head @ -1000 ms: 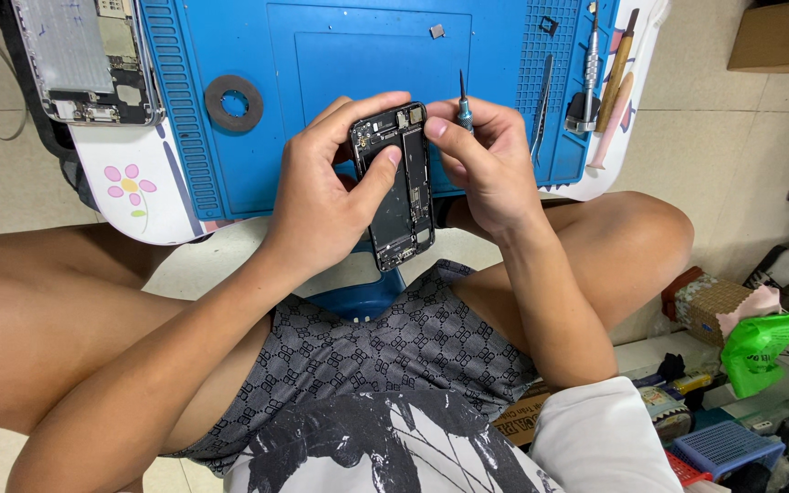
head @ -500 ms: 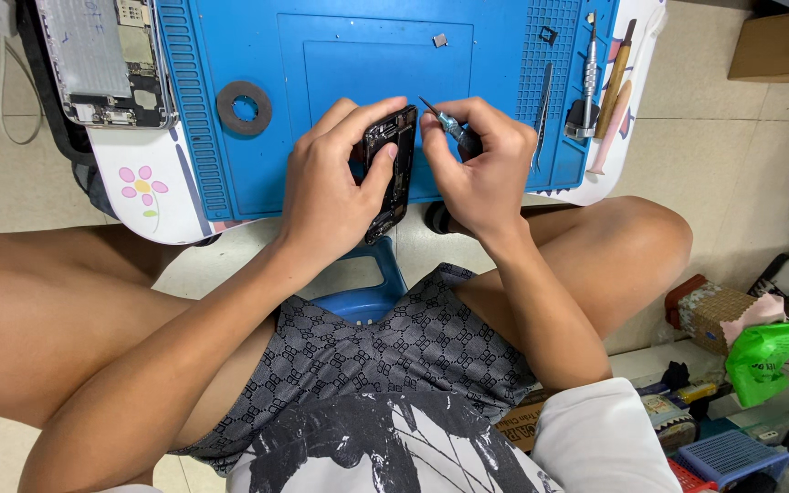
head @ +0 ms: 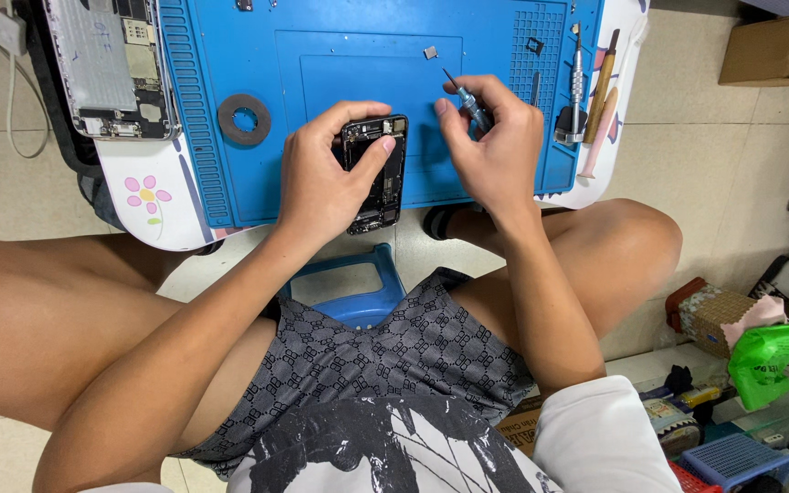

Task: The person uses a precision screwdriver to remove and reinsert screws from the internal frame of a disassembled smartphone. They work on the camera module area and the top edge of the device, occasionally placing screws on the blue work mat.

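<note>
Black and stripped of its screen, the opened phone body (head: 374, 173) sat in the left hand (head: 321, 178), whose fingers curled round its left edge while the thumb (head: 372, 155) lay across its upper part, pressing on the exposed components. The phone was held tilted just above the near edge of the blue work mat (head: 230, 73), its lower end reaching past the mat towards the blue stool (head: 353, 292) below the wrists.

Just right of that thumb, with a small gap between them, the right hand (head: 495, 146) pinched a small screwdriver (head: 466, 99) between thumb and forefinger, the other fingers folded shut beneath. Its thin tip pointed up and to the left, away from the phone and not touching it.

Beyond the fingertips, a tiny grey part (head: 430, 52) lay on the mat. Left of the left knuckles rested a dark ring (head: 245, 119), and farther left a second phone frame (head: 111, 64) with a silver plate. Right of the right hand, several tools (head: 591, 91) lay side by side along the mat's edge. Near the right elbow, well apart from the hands, a green plastic bag (head: 764, 361) sat among clutter.
</note>
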